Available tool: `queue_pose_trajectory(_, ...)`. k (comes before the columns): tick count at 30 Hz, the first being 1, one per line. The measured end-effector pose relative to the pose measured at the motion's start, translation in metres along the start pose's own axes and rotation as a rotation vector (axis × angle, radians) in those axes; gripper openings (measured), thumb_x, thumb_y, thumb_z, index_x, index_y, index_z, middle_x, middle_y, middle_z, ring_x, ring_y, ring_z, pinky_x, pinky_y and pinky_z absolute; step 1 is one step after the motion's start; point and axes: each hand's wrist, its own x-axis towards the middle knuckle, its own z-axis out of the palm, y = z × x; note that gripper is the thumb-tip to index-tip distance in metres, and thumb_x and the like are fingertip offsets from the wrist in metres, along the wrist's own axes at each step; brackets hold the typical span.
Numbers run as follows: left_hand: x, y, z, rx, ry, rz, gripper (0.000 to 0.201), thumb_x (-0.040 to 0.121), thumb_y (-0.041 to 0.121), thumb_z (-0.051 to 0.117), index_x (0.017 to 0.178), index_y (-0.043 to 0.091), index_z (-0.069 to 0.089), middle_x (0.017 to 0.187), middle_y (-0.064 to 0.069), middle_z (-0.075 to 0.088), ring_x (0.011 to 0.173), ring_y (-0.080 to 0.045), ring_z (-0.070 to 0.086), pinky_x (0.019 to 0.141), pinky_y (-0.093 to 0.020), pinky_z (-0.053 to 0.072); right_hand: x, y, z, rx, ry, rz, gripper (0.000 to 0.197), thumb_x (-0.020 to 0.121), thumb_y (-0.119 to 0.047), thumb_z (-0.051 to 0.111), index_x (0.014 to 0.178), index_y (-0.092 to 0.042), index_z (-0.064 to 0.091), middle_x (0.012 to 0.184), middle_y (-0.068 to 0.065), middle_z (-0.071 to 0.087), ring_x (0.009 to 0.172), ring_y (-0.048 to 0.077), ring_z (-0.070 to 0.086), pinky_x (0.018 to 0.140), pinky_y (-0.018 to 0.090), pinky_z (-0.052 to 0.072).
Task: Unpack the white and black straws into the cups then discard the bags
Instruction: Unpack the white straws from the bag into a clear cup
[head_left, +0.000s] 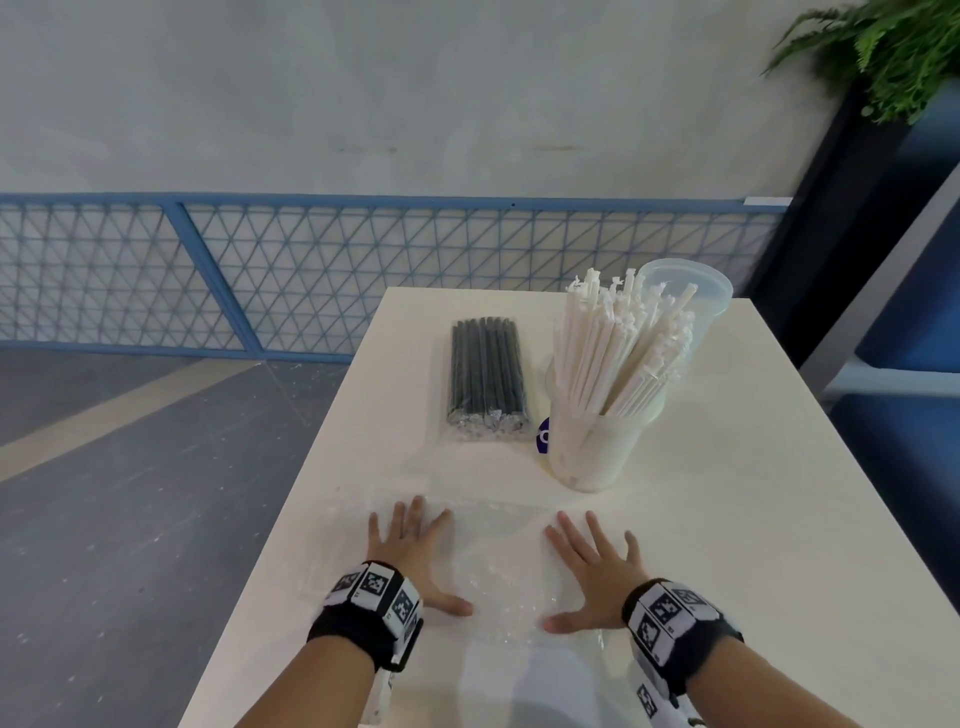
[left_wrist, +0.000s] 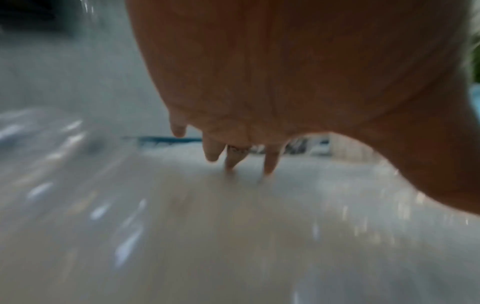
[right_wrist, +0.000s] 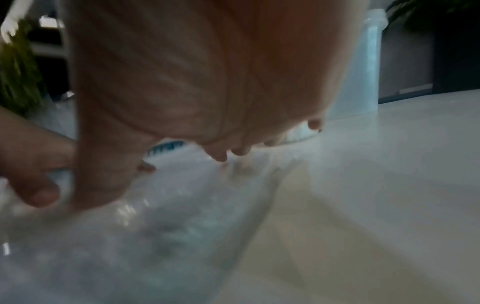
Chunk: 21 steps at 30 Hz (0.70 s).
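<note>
An empty clear plastic bag (head_left: 498, 566) lies flat on the white table (head_left: 727, 519) near its front edge. My left hand (head_left: 415, 556) presses its left side with fingers spread straight. My right hand (head_left: 592, 566) presses its right side the same way. White paper-wrapped straws (head_left: 618, 343) stand in a clear cup (head_left: 592, 452) at mid table. A second clear cup (head_left: 696, 296) stands empty behind it. Black straws (head_left: 487, 374) lie sealed in their clear bag, left of the cups. In the wrist views, my left hand (left_wrist: 246, 158) and right hand (right_wrist: 233, 154) show blurred over the bag's film (right_wrist: 130, 236).
A blue mesh railing (head_left: 311, 270) runs behind the table, with grey floor to the left. A potted fern (head_left: 893, 47) on a dark stand sits at the far right. A small purple label (head_left: 543, 436) peeks out beside the straw cup.
</note>
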Motion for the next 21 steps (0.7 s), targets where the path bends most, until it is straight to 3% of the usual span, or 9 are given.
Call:
queue_pose_trajectory(1, -0.004, 0.007, -0.013, -0.022, 0.091, -0.012, 0.137, 0.036, 0.094, 0.048, 0.148, 0.027, 0.007, 0.157, -0.008, -0.010, 0.146, -0.026, -0.007, 0.113, -0.057, -0.010, -0.004, -0.001, -0.007, 0.040, 0.104, 0.008, 0.127, 0.039, -0.095, 0.009, 0.147, -0.032, -0.009, 0.153, -0.009, -0.024, 0.145, 0.020, -0.014, 0.110, 0.059, -0.010)
queue_pose_trajectory(3, -0.013, 0.027, -0.042, -0.180, 0.363, 0.019, 0.111, 0.055, 0.078, 0.063, 0.144, 0.025, 0.023, 0.157, -0.004, 0.014, 0.145, -0.016, 0.012, 0.115, -0.050, -0.005, -0.017, 0.000, -0.024, 0.236, 0.378, 0.043, 0.090, 0.070, -0.081, 0.032, 0.143, -0.029, 0.023, 0.154, -0.007, 0.022, 0.143, 0.012, 0.021, 0.113, 0.053, -0.007)
queue_pose_trajectory(5, -0.020, 0.043, -0.080, -0.486, 0.577, 0.115, 0.109, 0.055, 0.067, 0.073, 0.143, 0.024, 0.025, 0.153, 0.002, 0.026, 0.141, -0.013, 0.025, 0.118, -0.044, 0.007, -0.028, 0.005, -0.042, 0.525, 0.713, 0.070, 0.045, 0.079, -0.052, 0.063, 0.113, -0.029, 0.044, 0.121, -0.011, 0.051, 0.115, 0.010, 0.054, 0.115, 0.050, 0.014)
queue_pose_trajectory(7, -0.019, 0.054, -0.117, -0.738, 0.629, 0.264, 0.117, 0.050, 0.059, 0.080, 0.145, 0.021, 0.024, 0.149, 0.005, 0.034, 0.135, -0.012, 0.034, 0.114, -0.033, 0.024, -0.036, 0.017, -0.060, 0.763, 0.984, 0.083, 0.045, 0.071, -0.033, 0.077, 0.100, -0.020, 0.045, 0.102, -0.005, 0.050, 0.093, 0.016, 0.061, 0.093, 0.038, 0.044)
queue_pose_trajectory(9, -0.012, 0.069, -0.152, -0.734, 0.594, 0.390, 0.127, 0.045, 0.061, 0.081, 0.146, 0.020, 0.016, 0.149, 0.005, 0.032, 0.135, -0.012, 0.035, 0.112, -0.032, 0.029, -0.042, 0.030, -0.081, 0.849, 1.156, 0.106, 0.057, 0.066, -0.026, 0.082, 0.107, -0.009, 0.046, 0.107, 0.001, 0.044, 0.094, 0.021, 0.058, 0.075, 0.023, 0.043)
queue_pose_trajectory(11, -0.001, 0.086, -0.178, -0.616, 0.461, 0.436, 0.133, 0.050, 0.053, 0.083, 0.149, 0.019, 0.001, 0.156, 0.001, 0.018, 0.141, -0.015, 0.023, 0.115, -0.032, 0.022, -0.044, 0.043, -0.102, 0.878, 1.179, 0.109, 0.077, 0.063, -0.026, 0.084, 0.124, -0.008, 0.041, 0.119, 0.002, 0.039, 0.105, 0.015, 0.051, 0.081, 0.023, 0.039)
queue_pose_trajectory(14, 0.031, 0.101, -0.192, -0.493, 0.253, 0.448, 0.138, 0.054, 0.043, 0.086, 0.148, 0.017, -0.012, 0.156, -0.001, 0.014, 0.142, -0.016, 0.020, 0.115, -0.029, 0.019, -0.039, 0.056, -0.132, 0.922, 1.014, 0.030, 0.098, 0.062, -0.029, 0.085, 0.140, -0.017, 0.028, 0.135, -0.001, 0.036, 0.122, 0.010, 0.039, 0.098, 0.026, 0.033)
queue_pose_trajectory(18, 0.060, 0.112, -0.197, -0.512, 0.118, 0.505, 0.116, 0.057, 0.030, 0.087, 0.146, 0.016, 0.015, 0.143, 0.004, 0.037, 0.131, -0.012, 0.035, 0.105, -0.025, 0.029, -0.028, 0.070, -0.156, 1.086, 0.827, -0.140, 0.113, 0.056, -0.026, 0.089, 0.144, -0.027, 0.017, 0.137, -0.005, 0.046, 0.124, 0.013, 0.046, 0.103, 0.036, 0.041)
queue_pose_trajectory(21, 0.068, 0.118, -0.196, -0.595, 0.096, 0.541, 0.099, 0.058, 0.020, 0.087, 0.140, 0.017, 0.031, 0.127, 0.008, 0.049, 0.123, -0.012, 0.044, 0.099, -0.027, 0.037, -0.019, 0.074, -0.163, 1.075, 0.770, -0.237, 0.122, 0.052, -0.023, 0.088, 0.144, -0.028, 0.009, 0.136, -0.011, 0.045, 0.120, -0.006, 0.046, 0.090, 0.017, 0.044)
